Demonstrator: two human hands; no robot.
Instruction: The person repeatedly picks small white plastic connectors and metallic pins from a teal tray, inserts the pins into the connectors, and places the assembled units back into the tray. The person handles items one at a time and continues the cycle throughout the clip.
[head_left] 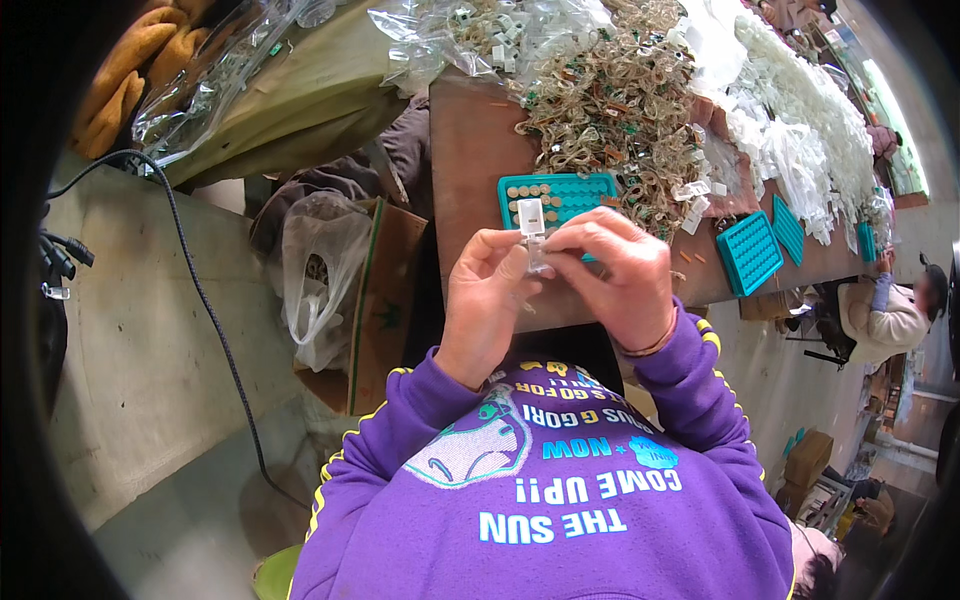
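White rectangular piece (531, 217), its long axis pointing away from the body, projects just beyond the fingertips; the left hand (483, 305) and right hand (618, 272), about equally near, both pinch its clear lower end. Teal tray (597, 187) lies beyond the fingers, tangled cord pile (612, 120) farther right; brown tabletop (470, 150) extends leftward to its edge.

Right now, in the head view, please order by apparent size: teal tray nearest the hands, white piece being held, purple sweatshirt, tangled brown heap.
1. purple sweatshirt
2. tangled brown heap
3. teal tray, partly hidden
4. white piece
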